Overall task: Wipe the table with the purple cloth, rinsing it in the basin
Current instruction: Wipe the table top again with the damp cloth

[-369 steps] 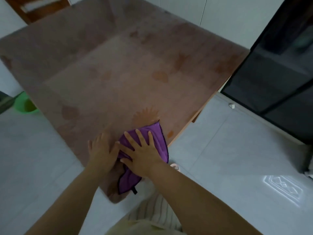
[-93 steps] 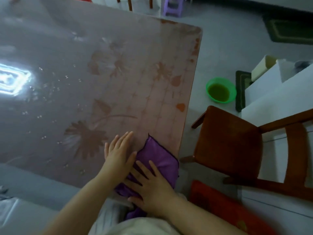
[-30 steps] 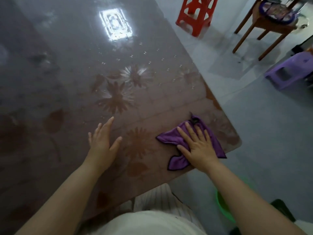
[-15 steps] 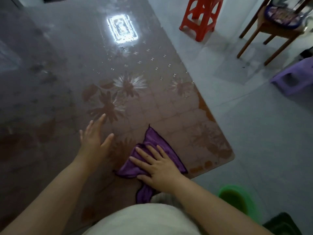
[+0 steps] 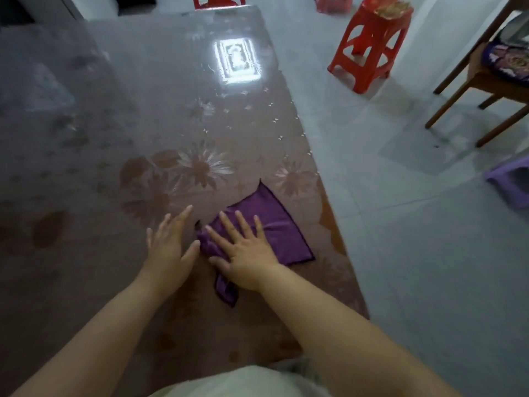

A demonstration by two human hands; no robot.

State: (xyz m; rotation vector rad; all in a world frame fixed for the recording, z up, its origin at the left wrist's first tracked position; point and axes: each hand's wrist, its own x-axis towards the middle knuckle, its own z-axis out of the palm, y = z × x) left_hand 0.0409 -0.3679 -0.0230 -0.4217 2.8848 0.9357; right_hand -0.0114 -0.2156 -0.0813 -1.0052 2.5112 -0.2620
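Note:
The purple cloth (image 5: 272,222) lies spread on the brown flower-patterned table (image 5: 171,133), near its right edge. My right hand (image 5: 244,247) presses flat on the cloth's left part, fingers spread. Beside it, my left hand (image 5: 169,247) rests flat on the bare tabletop, fingers apart, its thumb almost touching the cloth's bunched corner. The basin is out of view.
A red plastic stool (image 5: 369,41) stands on the grey tiled floor to the right. A wooden chair (image 5: 486,81) with a patterned cushion is at the far right, a purple stool (image 5: 512,179) below it. Another red stool (image 5: 219,1) stands behind the table's far end.
My right hand has pushed the cloth forward and right along the table edge. My left hand moved closer to it. The view shifted, and the green basin has left the frame.

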